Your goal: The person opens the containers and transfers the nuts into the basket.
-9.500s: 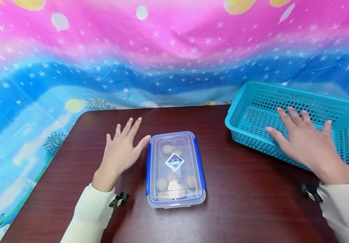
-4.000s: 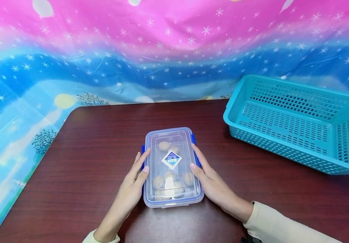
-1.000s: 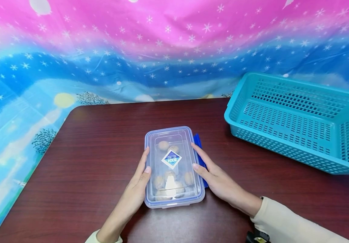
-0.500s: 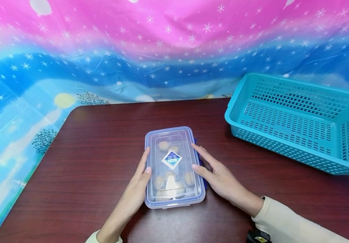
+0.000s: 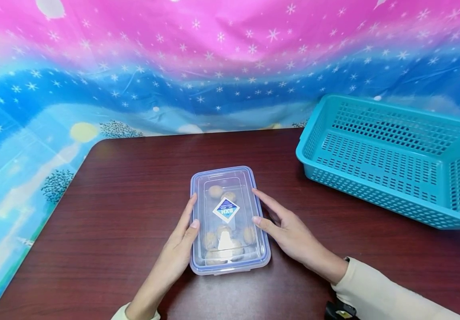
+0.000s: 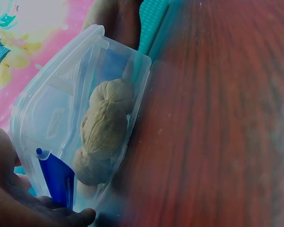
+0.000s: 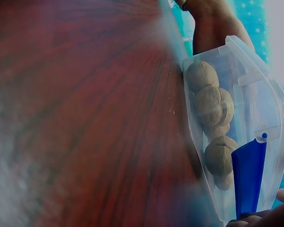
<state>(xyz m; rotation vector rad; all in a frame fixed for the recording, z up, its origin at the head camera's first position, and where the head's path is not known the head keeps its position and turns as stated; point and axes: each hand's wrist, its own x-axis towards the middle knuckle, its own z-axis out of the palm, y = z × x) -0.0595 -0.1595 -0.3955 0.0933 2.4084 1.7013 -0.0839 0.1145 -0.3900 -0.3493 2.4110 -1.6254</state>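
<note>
A clear plastic food container (image 5: 205, 213) with its lid on stands on the table between both hands; several walnuts (image 5: 215, 192) lie inside. My left hand (image 5: 178, 249) holds its left side, thumb at the lid's edge and fingers along the flank. Opposite it, my right hand (image 5: 290, 233) holds the right side, thumb on the lid rim. A blue locking flap (image 6: 58, 179) hangs from the lid by my fingers in the left wrist view. In the right wrist view another blue flap (image 7: 250, 177) slants down the other side, fingertips at its lower end.
A turquoise perforated basket (image 5: 374, 195) stands on the right of the dark red-brown table (image 5: 146, 178). Behind the table hangs a pink and blue snowflake-printed cloth (image 5: 198, 80). The table's left edge runs diagonally beside that cloth.
Both hands have come from apart, the right over the basket, to the container's sides. The right blue flap stuck out one second ago, then swung down; from above it is now hidden.
</note>
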